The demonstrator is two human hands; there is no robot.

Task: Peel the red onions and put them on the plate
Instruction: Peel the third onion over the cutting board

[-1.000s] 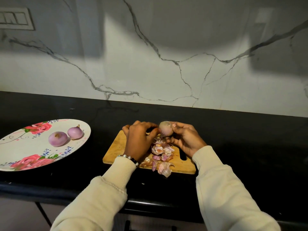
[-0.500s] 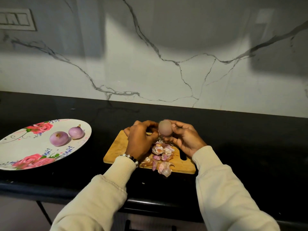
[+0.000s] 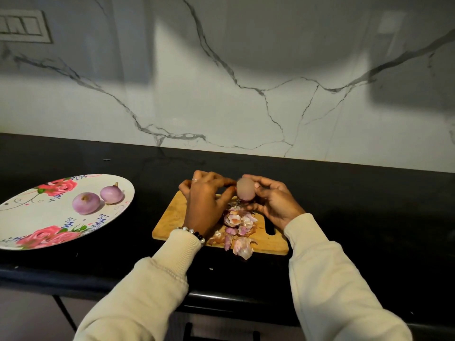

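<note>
Over the wooden cutting board (image 3: pixel 172 217) I hold a pale pink onion (image 3: pixel 245 189), blurred by motion. My right hand (image 3: pixel 273 205) grips it from the right with curled fingers and thumb. My left hand (image 3: pixel 205 203) pinches at its left side with fingertips. A pile of loose onion skins (image 3: pixel 240 227) lies on the board below the hands. Two peeled onions (image 3: pixel 86 203) (image 3: pixel 112 193) rest on the floral plate (image 3: pixel 37 217) at the left.
The black countertop (image 3: pixel 369 205) runs across the view, its front edge near my sleeves. A marble backsplash (image 3: pixel 246 82) rises behind. A switch panel (image 3: pixel 23 27) is on the wall at upper left.
The onion has turned between my fingers and risen slightly. My left fingertips shifted along its side. Plate and skins lie as before.
</note>
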